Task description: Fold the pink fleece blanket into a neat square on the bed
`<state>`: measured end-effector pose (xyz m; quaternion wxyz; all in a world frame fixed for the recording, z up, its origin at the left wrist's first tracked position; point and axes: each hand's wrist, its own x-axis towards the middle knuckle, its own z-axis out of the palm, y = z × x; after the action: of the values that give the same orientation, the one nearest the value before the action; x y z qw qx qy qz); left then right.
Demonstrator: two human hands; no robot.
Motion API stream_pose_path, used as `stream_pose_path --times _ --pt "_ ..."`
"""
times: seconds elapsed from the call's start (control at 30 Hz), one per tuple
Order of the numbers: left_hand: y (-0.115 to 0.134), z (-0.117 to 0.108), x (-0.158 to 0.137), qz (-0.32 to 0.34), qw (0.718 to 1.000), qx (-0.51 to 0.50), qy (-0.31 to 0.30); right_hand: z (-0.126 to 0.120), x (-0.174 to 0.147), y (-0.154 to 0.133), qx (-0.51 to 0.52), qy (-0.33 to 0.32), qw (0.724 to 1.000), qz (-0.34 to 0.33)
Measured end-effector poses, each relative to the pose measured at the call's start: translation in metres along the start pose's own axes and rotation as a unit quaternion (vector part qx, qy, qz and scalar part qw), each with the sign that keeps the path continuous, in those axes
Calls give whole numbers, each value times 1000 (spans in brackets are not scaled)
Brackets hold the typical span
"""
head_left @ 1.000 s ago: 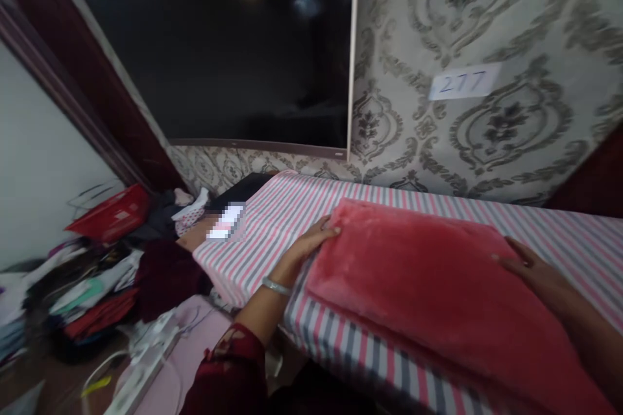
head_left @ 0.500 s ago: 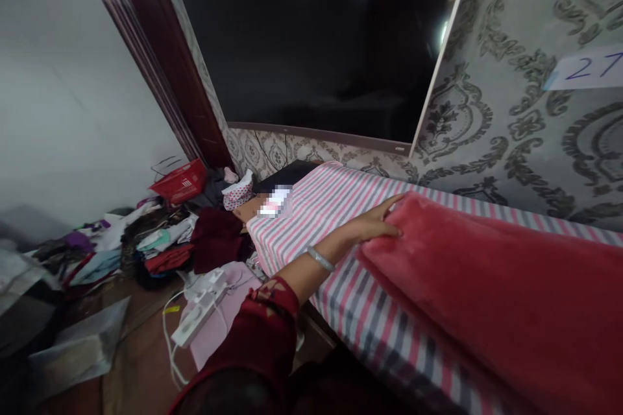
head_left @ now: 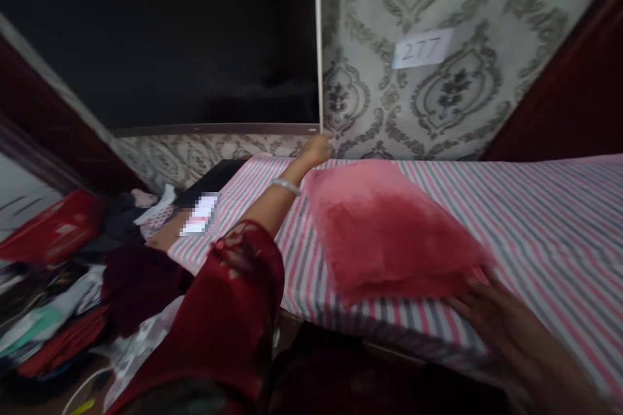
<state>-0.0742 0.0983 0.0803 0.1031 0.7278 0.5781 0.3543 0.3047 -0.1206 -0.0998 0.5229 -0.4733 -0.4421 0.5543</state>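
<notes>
A red plush cloth (head_left: 389, 233), folded into a thick pad, lies on a striped sheet (head_left: 549, 207). My left hand (head_left: 315, 150), with a pale bangle on its wrist, is just past the cloth's far left corner, near the wall; its fingers are blurred. At the cloth's near right corner is my right hand (head_left: 491, 308), its thumb and fingers closed on the edge. Part of that grip is hidden under the fabric.
A large dark screen (head_left: 209, 45) hangs on the patterned wall, beside a paper marked 277 (head_left: 422, 48). At the left are a blurred-out phone-like object (head_left: 202, 214), a red basket (head_left: 53, 227) and heaped clothes (head_left: 141, 285).
The view has swung right. The red cloth, stretched out long before, is now folded into a shorter pad. My left hand has left its corner, and my right hand has come into view.
</notes>
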Motion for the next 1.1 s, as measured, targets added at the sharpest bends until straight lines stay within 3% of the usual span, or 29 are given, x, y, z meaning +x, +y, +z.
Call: stream_pose_path --times 0.1,0.2,0.27,0.33,0.4,0.47,0.53,0.67,0.77,0.87,1.0,1.1 --pt "-21 30 -54 -42 994 -84 52 -6 -7 -3 88 60 993 59" --pt "-45 39 -112 -77 987 -112 82 -18 -4 -20 127 97 984 83" --pt "-56 38 -143 -169 954 -222 114 -27 1 -30 129 127 980 86" --pt "-57 38 -168 -261 902 -320 122 -33 7 -36 119 138 979 89" --pt "-47 42 -185 -323 859 -388 90 -34 15 -39 97 136 982 87" --pt "-27 50 -198 -332 843 -422 44 -31 24 -42 63 137 985 83" --pt "-6 61 -203 -287 852 -438 18 -25 34 -46 25 132 987 83" --pt "19 62 -191 -200 878 -431 50 -7 45 -56 -11 75 996 38" --pt "12 35 -169 -174 893 -408 75 10 39 -60 -24 36 999 2" --pt "-8 8 -161 -153 913 -372 58 21 23 -52 -53 -9 998 24" --pt "-29 2 -192 -216 931 -290 45 18 5 -26 -103 -52 993 14" --pt "-23 8 -229 -205 952 -189 128 9 -2 -13 -228 7 969 -100"
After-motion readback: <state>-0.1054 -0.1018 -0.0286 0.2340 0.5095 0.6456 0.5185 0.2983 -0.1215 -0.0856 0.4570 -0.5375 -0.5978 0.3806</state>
